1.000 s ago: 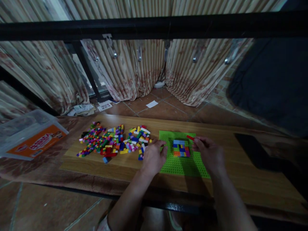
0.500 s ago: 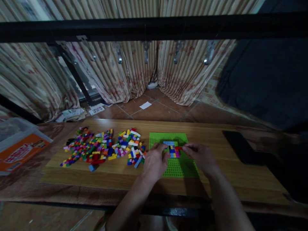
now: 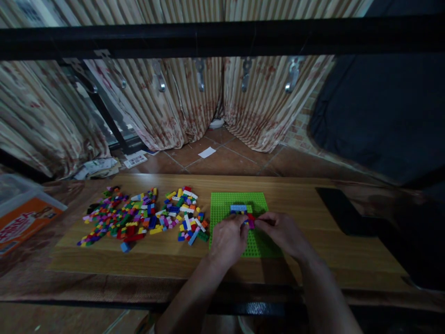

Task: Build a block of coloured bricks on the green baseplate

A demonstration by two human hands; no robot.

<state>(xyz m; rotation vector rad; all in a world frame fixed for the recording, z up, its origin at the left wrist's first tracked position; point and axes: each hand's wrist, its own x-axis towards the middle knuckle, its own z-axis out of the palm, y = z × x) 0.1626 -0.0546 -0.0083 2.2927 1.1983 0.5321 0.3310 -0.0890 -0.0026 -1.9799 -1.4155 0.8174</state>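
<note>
On a green studded baseplate sits a small toy-brick build, with a light blue row along its far side and a magenta brick at its right. My left hand covers the build's near left part, thumb and fingers curled against it. At the right side lies a red brick, with the pinched fingertips of my right hand on its right end. My fingers hide much of the build's middle, so how the red brick sits there is hard to see.
Loose toy bricks in many colours spread over the left of the wooden board. A clear tub with an orange label stands at far left. A flat black object lies right of the baseplate. A dark bar with hooks crosses above.
My right hand has brought the red brick slightly left and closer against the build. My left hand now covers more of the bricks. The whole view has shifted a little.
</note>
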